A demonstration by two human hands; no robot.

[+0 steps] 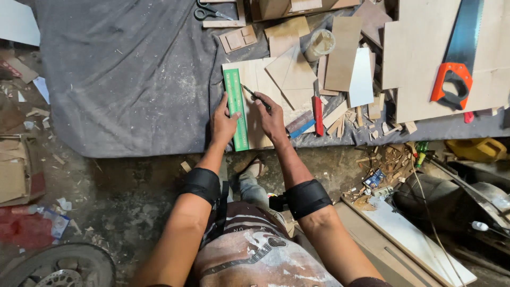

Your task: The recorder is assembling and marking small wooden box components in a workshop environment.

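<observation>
While the left hand [223, 123] presses flat on a long green plastic ruler [235, 109] running near-to-far on a pale plywood sheet [258, 101], the right hand [272, 118] pinches a thin dark pencil [256, 97] just right of it.

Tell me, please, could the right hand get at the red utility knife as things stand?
Probably yes: the red utility knife lies uncovered just beside the right hand, though that hand already holds a pen.
</observation>
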